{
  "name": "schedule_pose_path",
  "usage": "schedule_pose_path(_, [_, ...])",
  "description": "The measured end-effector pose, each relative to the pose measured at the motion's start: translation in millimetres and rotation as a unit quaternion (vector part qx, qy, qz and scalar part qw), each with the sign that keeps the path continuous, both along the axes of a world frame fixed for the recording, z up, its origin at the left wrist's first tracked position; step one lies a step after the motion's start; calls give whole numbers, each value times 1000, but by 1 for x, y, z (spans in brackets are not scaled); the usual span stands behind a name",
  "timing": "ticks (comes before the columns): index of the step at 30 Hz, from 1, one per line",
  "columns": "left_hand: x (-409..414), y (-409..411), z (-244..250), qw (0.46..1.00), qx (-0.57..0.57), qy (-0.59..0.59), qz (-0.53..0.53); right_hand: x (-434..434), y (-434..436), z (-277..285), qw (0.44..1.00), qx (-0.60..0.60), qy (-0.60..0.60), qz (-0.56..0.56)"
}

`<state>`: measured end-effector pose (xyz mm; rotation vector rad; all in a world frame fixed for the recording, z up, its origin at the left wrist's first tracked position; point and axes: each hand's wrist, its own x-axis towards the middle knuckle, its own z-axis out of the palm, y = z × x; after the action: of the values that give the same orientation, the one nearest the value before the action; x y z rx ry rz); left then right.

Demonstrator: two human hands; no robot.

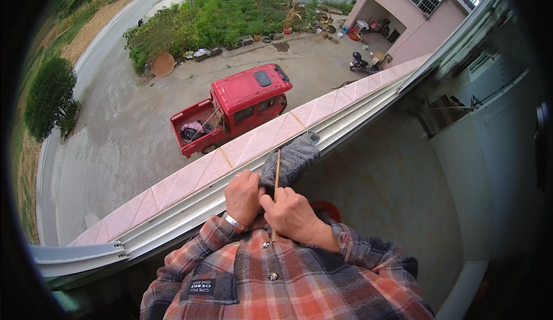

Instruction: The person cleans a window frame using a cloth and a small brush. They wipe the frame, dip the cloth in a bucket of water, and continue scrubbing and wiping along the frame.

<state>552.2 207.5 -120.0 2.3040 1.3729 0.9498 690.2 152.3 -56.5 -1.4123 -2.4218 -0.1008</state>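
A grey, fluffy cloth [291,158] lies across the metal window track [185,210], its near end at my fingers. My right hand [293,214] is closed around a thin wooden stick [277,169], which points away from my chest and passes over the cloth. Beside it, my left hand [243,197] grips the near edge of the cloth; its fingertips are partly hidden. The two hands are close together in front of my plaid shirt.
Pink tiles [242,147] line the outer sill beyond the track. Far below, a red pickup truck [246,91] stands on the concrete yard. Part of a red basin [326,210] shows behind my right wrist. A sliding window frame [449,39] rises at the right.
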Motion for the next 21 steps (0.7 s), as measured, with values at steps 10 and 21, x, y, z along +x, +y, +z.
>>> schedule_pose_path(10, [41, 28, -21, 998, -26, 42, -38, 11, 7, -3, 998, 6, 60, -12])
schedule_pose_path(21, [73, 64, -25, 996, -88, 15, 12, 58, 79, -31, 994, 25, -4, -104])
